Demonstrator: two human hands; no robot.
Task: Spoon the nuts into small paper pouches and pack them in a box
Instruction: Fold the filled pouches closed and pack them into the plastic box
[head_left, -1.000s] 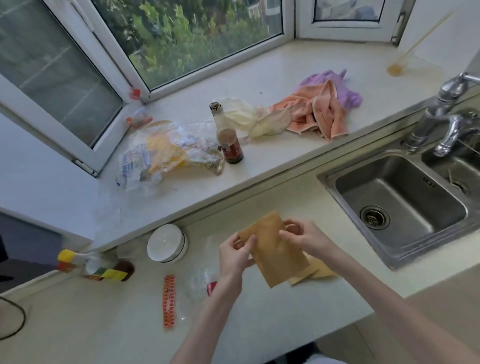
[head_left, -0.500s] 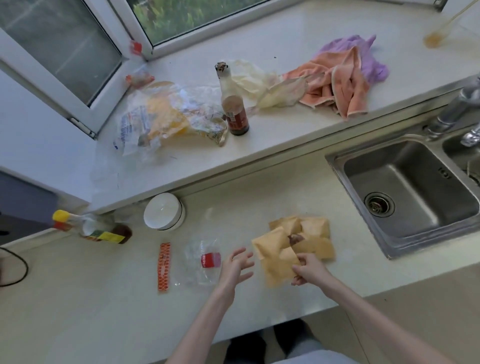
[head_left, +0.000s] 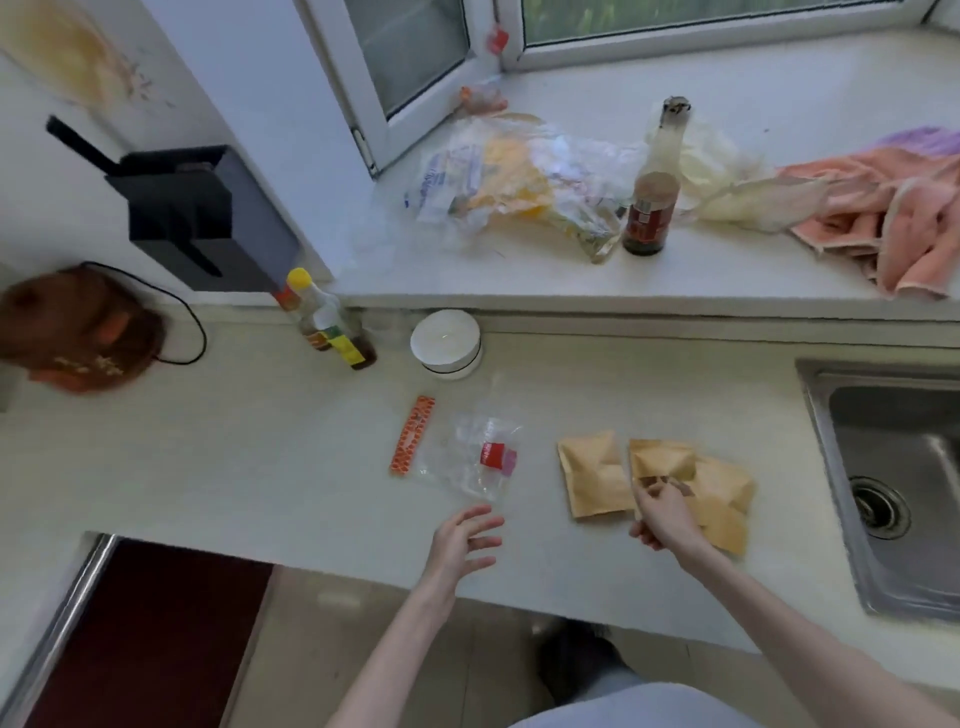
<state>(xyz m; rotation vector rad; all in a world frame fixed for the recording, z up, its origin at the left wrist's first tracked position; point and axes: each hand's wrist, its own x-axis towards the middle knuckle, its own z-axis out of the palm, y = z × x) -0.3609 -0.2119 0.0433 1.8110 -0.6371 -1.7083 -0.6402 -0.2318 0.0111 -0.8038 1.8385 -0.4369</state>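
Three brown paper pouches (head_left: 592, 475) now lie on the desk (head_left: 260, 467) at lower centre, one just set down; the right hand (head_left: 662, 517) pinches the middle pouch (head_left: 662, 460), the left hand (head_left: 462, 540) hovers released, free for filling.

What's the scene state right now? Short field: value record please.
left hand: open, fingers spread, above counter edge, holds nothing
right hand: pinching the middle paper pouch
pouches: three brown ones on the counter; left pouch lies apart, right pouch overlaps the middle one
clear plastic bag: left of the pouches
nuts, spoon, box: not visible
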